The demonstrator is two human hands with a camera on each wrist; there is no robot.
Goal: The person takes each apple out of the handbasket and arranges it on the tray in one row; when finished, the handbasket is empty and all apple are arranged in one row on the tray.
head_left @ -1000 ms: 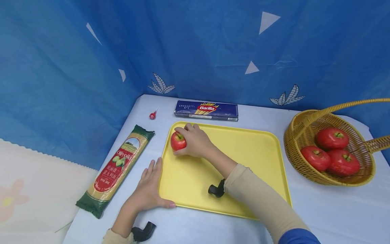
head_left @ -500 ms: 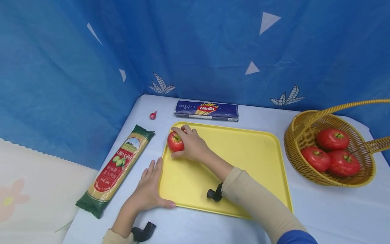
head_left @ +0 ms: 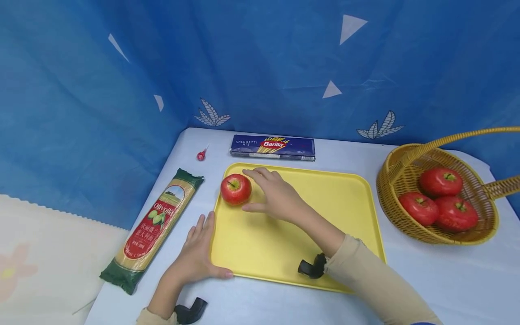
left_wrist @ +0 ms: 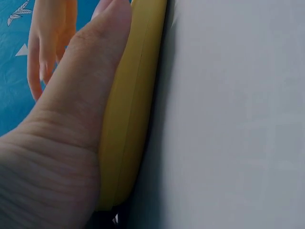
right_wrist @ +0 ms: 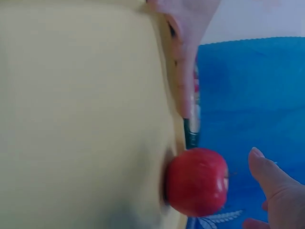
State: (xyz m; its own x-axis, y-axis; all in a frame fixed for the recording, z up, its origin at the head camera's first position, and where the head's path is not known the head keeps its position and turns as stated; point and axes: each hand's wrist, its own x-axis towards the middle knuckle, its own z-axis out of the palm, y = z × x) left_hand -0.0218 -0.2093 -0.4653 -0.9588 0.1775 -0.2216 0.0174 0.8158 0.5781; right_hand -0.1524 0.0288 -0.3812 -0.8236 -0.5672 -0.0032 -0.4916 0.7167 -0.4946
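A red apple rests at the back left corner of the yellow tray. To its right, my right hand hovers over the tray with spread fingers and holds nothing. A gap parts its thumb from the apple in the right wrist view. My left hand lies at the tray's front left corner, its fingers straight along the left edge and its thumb by the front edge. In the left wrist view, the thumb lies along the tray's yellow rim.
A wicker basket holding several red apples stands on the right, its handle arching up. Behind the tray lies a blue spaghetti box. A spaghetti packet and a red lollipop lie to the left. Blue cloth hangs behind.
My right hand has let go of the apple and drawn back to the right, after sliding it left to the tray's corner. My left hand has stayed put.
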